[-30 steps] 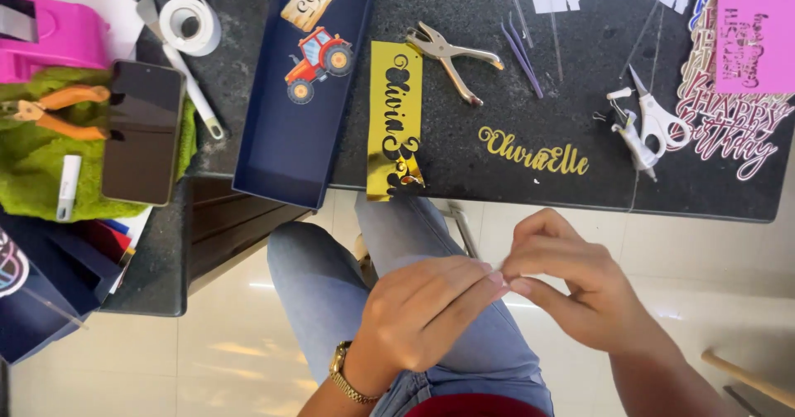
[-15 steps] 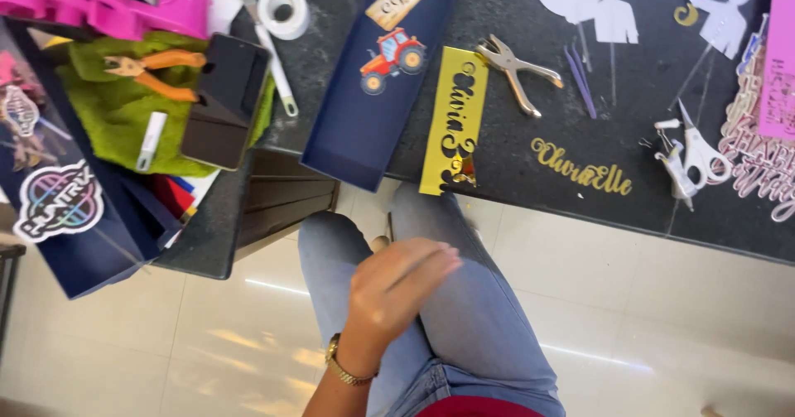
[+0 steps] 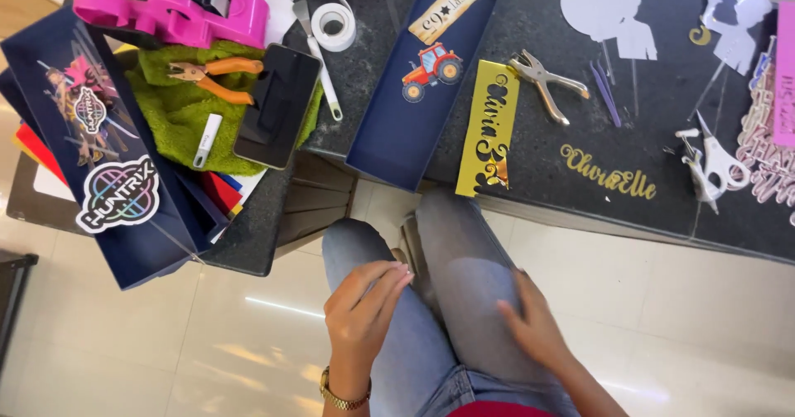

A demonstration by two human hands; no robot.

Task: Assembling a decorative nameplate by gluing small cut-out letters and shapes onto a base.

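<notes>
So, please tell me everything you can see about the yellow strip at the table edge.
The yellow strip is a long, flat rectangle that looks like card, with dark cut-out script and a small orange figure at its lower end. It lies slightly tilted on the dark table, its lower end reaching just past the edge. Its left side touches the blue tray. No hand touches it.

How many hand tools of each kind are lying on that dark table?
Orange-handled pliers: 1
Metal hole punch: 1
White scissors: 1
Pink tape dispenser: 1
Total: 4
</notes>
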